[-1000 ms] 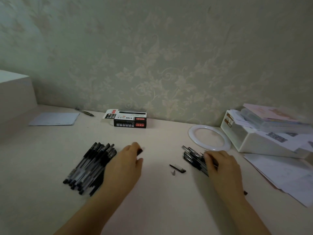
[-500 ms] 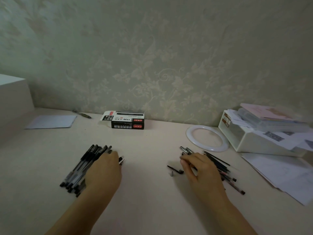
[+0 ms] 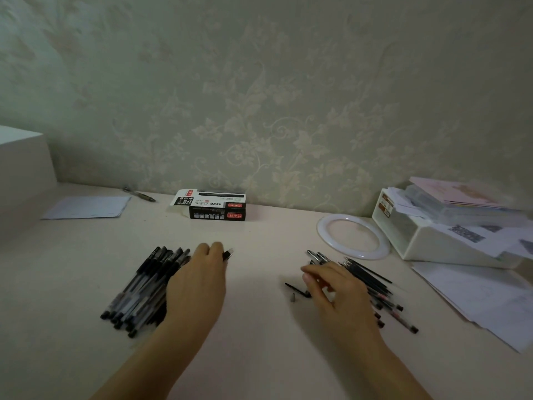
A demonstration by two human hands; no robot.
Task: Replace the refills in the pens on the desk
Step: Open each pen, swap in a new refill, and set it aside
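Picking a pen from the pile
Left hand [image 3: 199, 281] grips one pen [image 3: 227, 254]; right hand [image 3: 336, 290], fingers loosely spread, should pinch a single refill [image 3: 372, 271].

Two hands [image 3: 199, 281], two heaps on the desk.
One pen pile [image 3: 144, 287], one refill heap [image 3: 372, 284], perhaps a dozen each; one box [image 3: 213, 209], one ring [image 3: 353, 241].

A work spot in a home room

The wall [image 3: 274, 96] has soft leaf-pattern wallpaper, like a bedroom or study. The pale counter [image 3: 259, 342] holds a pile of pens [image 3: 144, 284], a box of refills [image 3: 212, 204], loose papers [image 3: 484, 298], a white storage box [image 3: 427, 238] and a round ring light [image 3: 353, 236].
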